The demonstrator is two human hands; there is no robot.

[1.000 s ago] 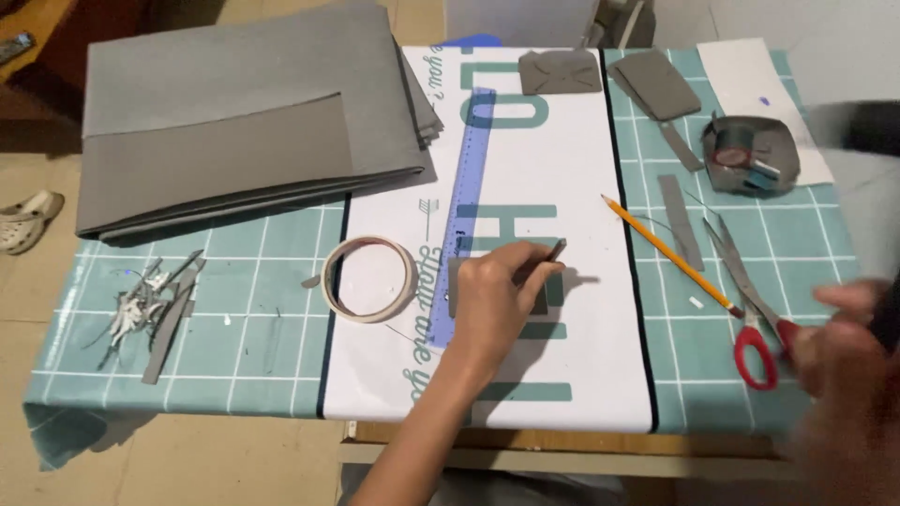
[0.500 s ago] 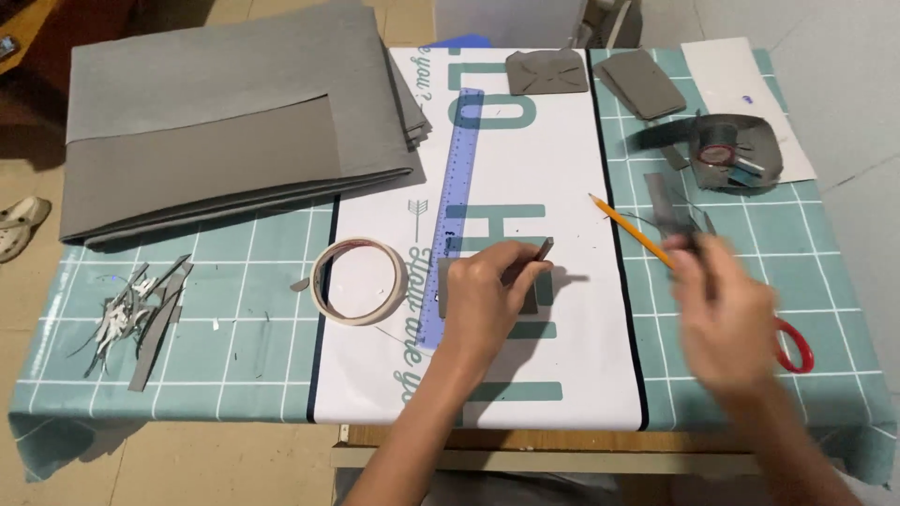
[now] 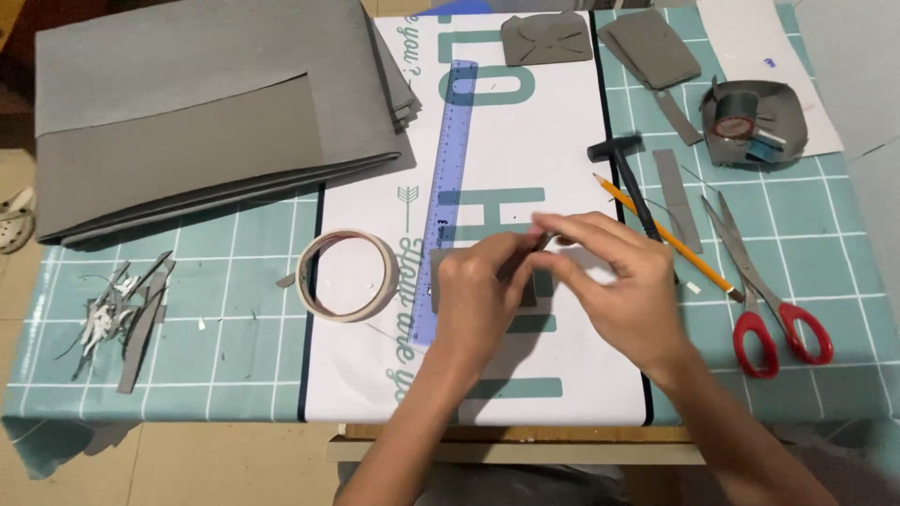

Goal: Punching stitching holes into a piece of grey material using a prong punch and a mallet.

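- Head view, centre of frame: left hand and right hand are meeting over a white printed sheet; fingertips of both are pinching one small grey piece, which is sitting between them, just above the sheet.
- Left hand is curling its fingers round the near end of the piece; right hand is closing thumb and forefinger on the far end. Judgement: a two-handed pinch is steadying a part too small for one hand.
- A second grey scrap is possibly lying beneath the left hand; mostly hidden, cannot tell.
- Just left of the hands: a blue ruler is lying lengthwise on the sheet, its near end passing under the left hand; further left, a roll of masking tape is lying flat.
- Right of the hands: a yellow pencil and a small black hammer are crossing each other; red-handled scissors are lying shut at right. Judgement: tools are being kept on the right-hand side for quick reach.
- Upper left: a stack of grey sheets is resting on the green cutting mat.
- Lower left: grey offcuts are lying in a heap, well apart from the work.
- Upper right: a grey folded holder is sitting with small items inside.
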